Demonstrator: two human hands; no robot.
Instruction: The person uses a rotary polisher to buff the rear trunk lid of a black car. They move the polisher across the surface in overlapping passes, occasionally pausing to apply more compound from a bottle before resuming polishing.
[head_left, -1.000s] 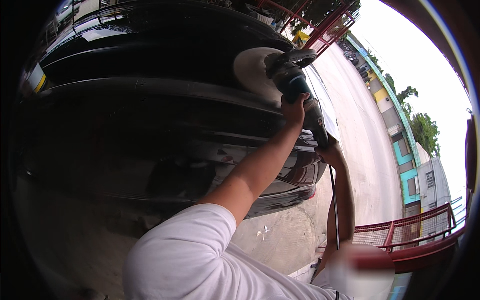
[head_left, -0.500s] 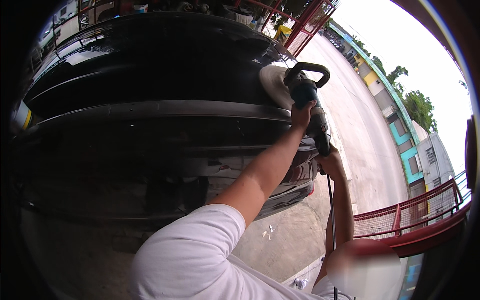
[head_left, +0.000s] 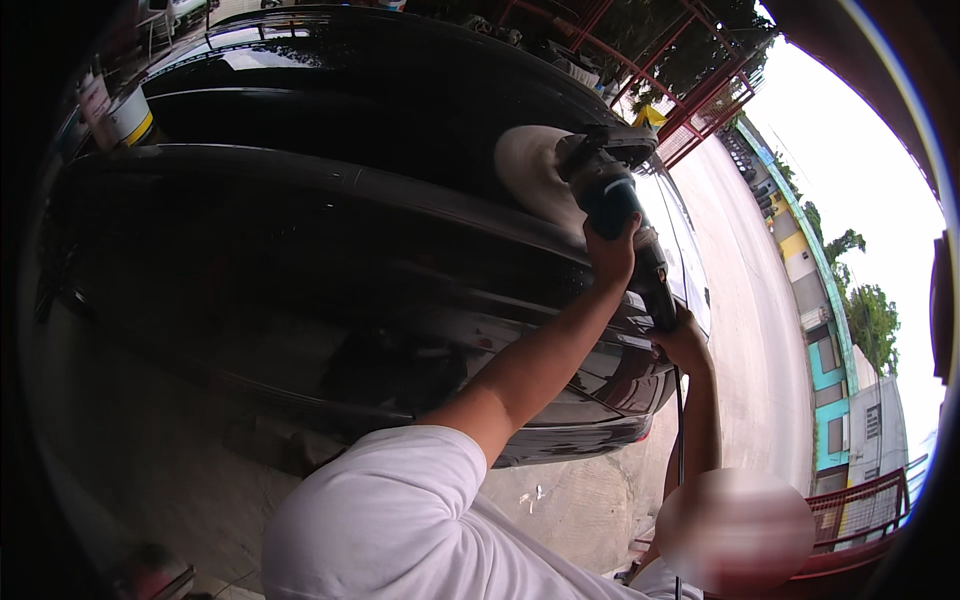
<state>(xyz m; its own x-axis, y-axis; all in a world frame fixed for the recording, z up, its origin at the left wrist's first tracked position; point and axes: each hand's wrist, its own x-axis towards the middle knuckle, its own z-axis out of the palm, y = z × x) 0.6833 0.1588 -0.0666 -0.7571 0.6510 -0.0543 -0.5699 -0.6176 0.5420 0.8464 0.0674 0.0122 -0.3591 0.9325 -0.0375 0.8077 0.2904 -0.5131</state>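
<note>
A black car with a glossy body fills the left and middle of the view. Against its upper panel lies the round, pale pad of a power polisher, its face smeared as if spinning. My left hand wraps round the teal and black body of the tool, just behind its head. Farther back, my right hand grips the rear handle, its fingers partly hidden behind it. From that end a black cord hangs down along my right forearm.
Red metal grating stands beyond the car, with a yellow item next to it. A white bucket with a yellow band is at the far left. Concrete floor lies below the car; a road runs along the right.
My view has turned, so the car and street sit differently in it. The polisher pad has shifted left along the panel; both hands keep their hold.
</note>
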